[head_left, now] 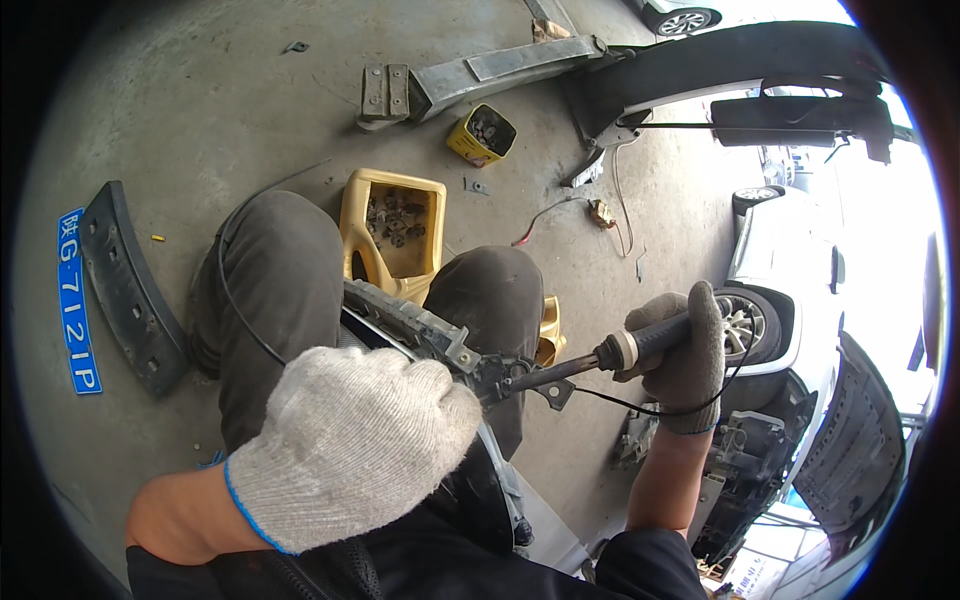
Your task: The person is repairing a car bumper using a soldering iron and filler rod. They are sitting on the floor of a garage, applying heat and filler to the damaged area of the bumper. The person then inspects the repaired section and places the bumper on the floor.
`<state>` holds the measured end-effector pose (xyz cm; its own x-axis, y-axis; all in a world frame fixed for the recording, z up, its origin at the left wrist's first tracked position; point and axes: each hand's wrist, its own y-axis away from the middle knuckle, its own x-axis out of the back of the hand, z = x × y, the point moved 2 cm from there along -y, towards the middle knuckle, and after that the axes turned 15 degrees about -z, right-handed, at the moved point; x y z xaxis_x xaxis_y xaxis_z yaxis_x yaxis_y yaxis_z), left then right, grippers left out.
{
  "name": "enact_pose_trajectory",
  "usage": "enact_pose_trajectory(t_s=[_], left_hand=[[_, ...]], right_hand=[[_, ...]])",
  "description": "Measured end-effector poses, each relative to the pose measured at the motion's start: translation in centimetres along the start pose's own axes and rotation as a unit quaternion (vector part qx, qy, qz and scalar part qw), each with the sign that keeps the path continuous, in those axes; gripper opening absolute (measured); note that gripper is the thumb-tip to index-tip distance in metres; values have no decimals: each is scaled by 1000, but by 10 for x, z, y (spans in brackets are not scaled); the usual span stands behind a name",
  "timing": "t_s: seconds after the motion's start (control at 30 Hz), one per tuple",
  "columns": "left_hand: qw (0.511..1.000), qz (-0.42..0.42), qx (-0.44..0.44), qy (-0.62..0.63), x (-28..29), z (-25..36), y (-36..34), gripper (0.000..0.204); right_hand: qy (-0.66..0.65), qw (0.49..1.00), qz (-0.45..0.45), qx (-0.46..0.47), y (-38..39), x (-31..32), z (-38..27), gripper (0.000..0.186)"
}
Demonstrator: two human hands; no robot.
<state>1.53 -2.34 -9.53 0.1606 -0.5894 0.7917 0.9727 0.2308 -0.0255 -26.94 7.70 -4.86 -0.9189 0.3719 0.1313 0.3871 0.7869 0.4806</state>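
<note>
My right hand (pixel 680 350), in a grey-white knit glove, is closed around the dark handle of a soldering iron (pixel 640 346). The iron's metal shaft points left, its tip end at the bracket of a dark plastic car part (pixel 425 335) that resembles a headlight housing. That part lies across my lap. My gloved left hand (pixel 360 440) is closed against the part's near side, its fingertips hidden. A thin black cord (pixel 690 411) loops below my right hand toward the bracket. Another black line (pixel 232 272) runs over my left knee to my left hand.
Between my knees stands a cut-open yellow jug (pixel 355 200) with small dark pieces inside. Beyond it are a yellow tin (pixel 462 145) and a lift arm (pixel 500 75). A curved black strip (pixel 130 290) and a blue plate (pixel 75 300) lie left; a white car (pixel 790 240) stands right.
</note>
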Motion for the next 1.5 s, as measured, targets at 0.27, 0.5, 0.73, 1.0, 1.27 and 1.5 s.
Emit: enact_pose_trajectory(t_s=[0.27, 0.5, 0.73, 1.0, 1.27, 1.5], left_hand=[[1000, -2, 7, 15, -1, 1, 1, 25], [1000, -4, 4, 11, -4, -1, 2, 27], [1000, -2, -6, 9, -6, -1, 2, 28], [1000, -1, -3, 19, -5, -1, 1, 26], [999, 7, 7, 37, -7, -1, 2, 24], [999, 20, 12, 42, -8, 0, 2, 23]], right_hand=[[-18, 1000, -18, -5, -1, 7, 5, 72], [-28, 998, -47, 4, -3, 11, 7, 67], [-42, 998, -45, 3, -2, 13, 10, 67], [-46, 998, -50, -6, -4, 14, 11, 68], [-49, 997, -54, 4, -4, 17, 14, 68], [-57, 997, -45, 5, -3, 13, 12, 67]])
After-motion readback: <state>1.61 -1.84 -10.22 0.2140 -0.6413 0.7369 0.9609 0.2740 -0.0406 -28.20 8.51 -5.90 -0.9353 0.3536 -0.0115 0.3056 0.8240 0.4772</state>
